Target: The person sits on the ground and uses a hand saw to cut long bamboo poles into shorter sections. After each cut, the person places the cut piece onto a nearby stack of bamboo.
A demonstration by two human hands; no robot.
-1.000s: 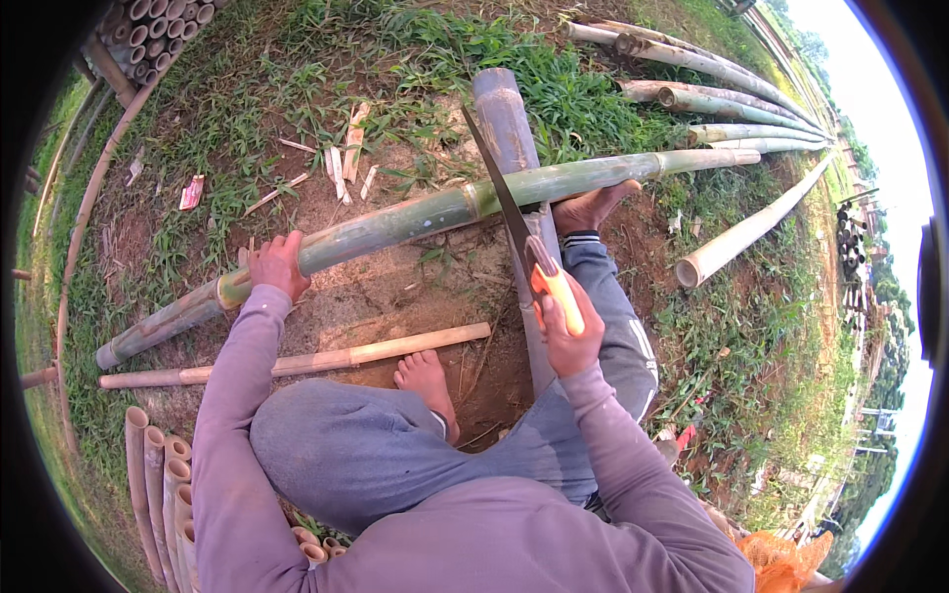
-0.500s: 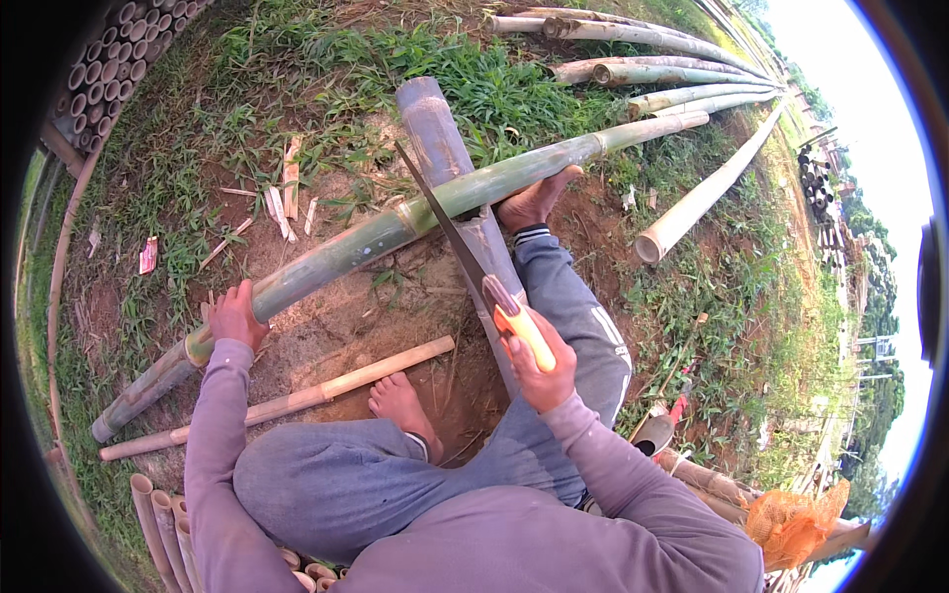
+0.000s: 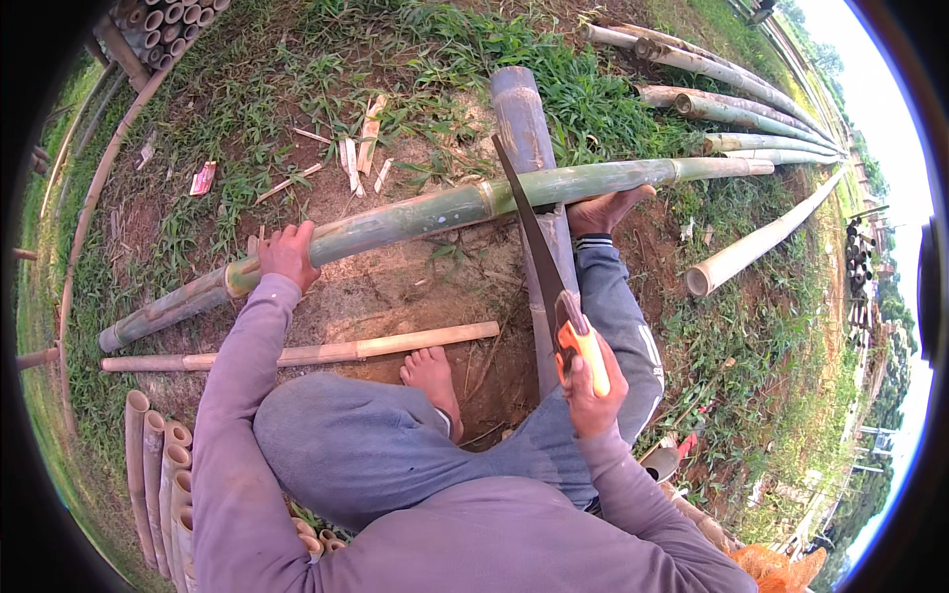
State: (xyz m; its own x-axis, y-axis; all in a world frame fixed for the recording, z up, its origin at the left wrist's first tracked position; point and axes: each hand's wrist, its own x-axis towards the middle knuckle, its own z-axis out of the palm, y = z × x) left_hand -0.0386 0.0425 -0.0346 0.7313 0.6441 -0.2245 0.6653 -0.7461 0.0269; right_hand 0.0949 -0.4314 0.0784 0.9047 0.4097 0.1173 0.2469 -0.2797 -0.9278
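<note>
A long green bamboo pole [image 3: 415,214] lies across a thick greyish bamboo log [image 3: 521,114] that runs away from me. My left hand [image 3: 288,257] grips the pole on its left part, near a pale joint. In my right hand [image 3: 596,390] is a handsaw [image 3: 539,242] with an orange and yellow handle. Its dark blade crosses the green pole just right of a joint, over the log; I cannot tell how deep it sits. My foot [image 3: 606,211] is against the underside of the pole, right of the log.
A thinner bamboo pole [image 3: 326,353] lies on the ground by my other foot [image 3: 432,381]. Several long poles [image 3: 751,84] lie at the far right, and one pole [image 3: 766,235] apart from them. Upright bamboo pieces [image 3: 158,465] stand at the near left. Wood splinters [image 3: 368,133] litter the ground.
The view has turned, so the scene sits further right and tilts differently. My left hand keeps its hold on the pole, and the saw stays across it in my right hand.
</note>
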